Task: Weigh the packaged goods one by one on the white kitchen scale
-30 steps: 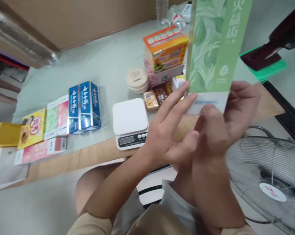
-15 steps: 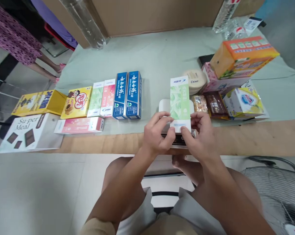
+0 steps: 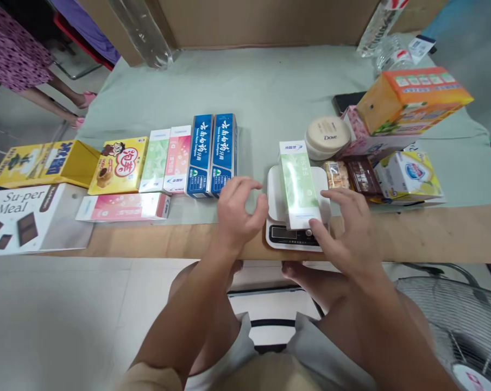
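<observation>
A long green and white box (image 3: pixel 297 183) lies flat on the white kitchen scale (image 3: pixel 275 191) at the table's front edge. My left hand (image 3: pixel 238 211) hovers just left of the scale with its fingers spread and curled, holding nothing. My right hand (image 3: pixel 348 226) rests at the scale's right front corner, fingers loosely apart, its thumb beside the near end of the green box, not gripping it.
Left of the scale lie two blue boxes (image 3: pixel 212 154), pink and green boxes (image 3: pixel 167 159), yellow boxes (image 3: pixel 119 165) and a Super Meal box (image 3: pixel 23 216). To the right: a round Dove tin (image 3: pixel 328 137), snack packs (image 3: pixel 353 175), an orange carton (image 3: pixel 411 100). A fan (image 3: pixel 465 331) stands lower right.
The green box went from held upright near the camera, down onto the scale, and now lies flat there. Both hands have let go and drawn apart.
</observation>
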Tool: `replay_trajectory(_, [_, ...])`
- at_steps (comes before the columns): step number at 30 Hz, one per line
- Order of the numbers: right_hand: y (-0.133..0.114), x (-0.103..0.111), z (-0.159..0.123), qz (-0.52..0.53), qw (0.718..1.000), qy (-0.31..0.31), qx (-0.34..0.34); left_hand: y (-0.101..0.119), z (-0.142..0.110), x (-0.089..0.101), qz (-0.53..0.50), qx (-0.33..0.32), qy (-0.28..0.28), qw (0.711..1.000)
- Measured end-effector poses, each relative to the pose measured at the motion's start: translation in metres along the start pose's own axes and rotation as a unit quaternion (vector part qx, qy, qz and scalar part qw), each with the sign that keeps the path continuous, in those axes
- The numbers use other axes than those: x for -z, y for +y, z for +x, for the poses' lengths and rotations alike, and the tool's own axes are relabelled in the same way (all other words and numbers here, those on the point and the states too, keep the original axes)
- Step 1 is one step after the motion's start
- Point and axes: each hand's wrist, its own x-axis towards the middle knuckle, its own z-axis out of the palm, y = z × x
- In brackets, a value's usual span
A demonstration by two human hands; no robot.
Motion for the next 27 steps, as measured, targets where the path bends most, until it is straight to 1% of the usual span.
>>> replay_trajectory(2, [-0.003, -0.003, -0.002, 0.000, 0.999, -0.048, 0.022, -0.007, 0.003, 0.002, 0.064, 0.027, 0.004, 0.998])
replay_trajectory(3, [-0.005, -0.004, -0.003, -0.004, 0.997, -0.072, 0.030, -0.010, 0.005, 0.003, 0.099, 0.052, -0.008, 0.994])
replay_trajectory(5, [-0.008, -0.008, -0.005, -0.018, 0.993, -0.109, 0.041, -0.013, 0.007, 0.006, 0.159, 0.108, -0.062, 0.979])
replay_trajectory(7, [-0.010, -0.010, -0.007, -0.031, 0.991, -0.126, 0.041, -0.015, 0.009, 0.011, 0.192, 0.144, -0.135, 0.961])
replay_trajectory(9, [-0.010, -0.012, -0.007, -0.038, 0.989, -0.135, 0.035, -0.015, 0.009, 0.018, 0.208, 0.149, -0.196, 0.947])
replay_trajectory(11, [-0.009, -0.014, -0.007, -0.045, 0.989, -0.141, 0.028, -0.017, 0.007, 0.025, 0.220, 0.132, -0.229, 0.939])
replay_trajectory(13, [-0.009, -0.017, -0.006, -0.058, 0.989, -0.136, 0.025, -0.021, 0.005, 0.029, 0.221, 0.103, -0.231, 0.942])
replay_trajectory(16, [-0.011, -0.022, -0.005, -0.072, 0.990, -0.118, 0.032, -0.031, 0.000, 0.028, 0.205, 0.069, -0.201, 0.955])
replay_trajectory(21, [-0.025, -0.032, 0.004, -0.080, 0.991, -0.102, 0.039, -0.040, -0.005, 0.021, 0.170, 0.061, -0.148, 0.972])
replay_trajectory(23, [-0.031, -0.037, 0.016, -0.072, 0.991, -0.103, 0.049, -0.039, -0.005, 0.021, 0.158, 0.067, -0.148, 0.974])
replay_trajectory(25, [-0.037, -0.043, 0.034, -0.070, 0.990, -0.111, 0.057, -0.037, -0.004, 0.023, 0.140, 0.071, -0.156, 0.975])
replay_trajectory(27, [-0.042, -0.054, 0.055, -0.073, 0.988, -0.123, 0.054, -0.036, -0.002, 0.027, 0.114, 0.078, -0.143, 0.980])
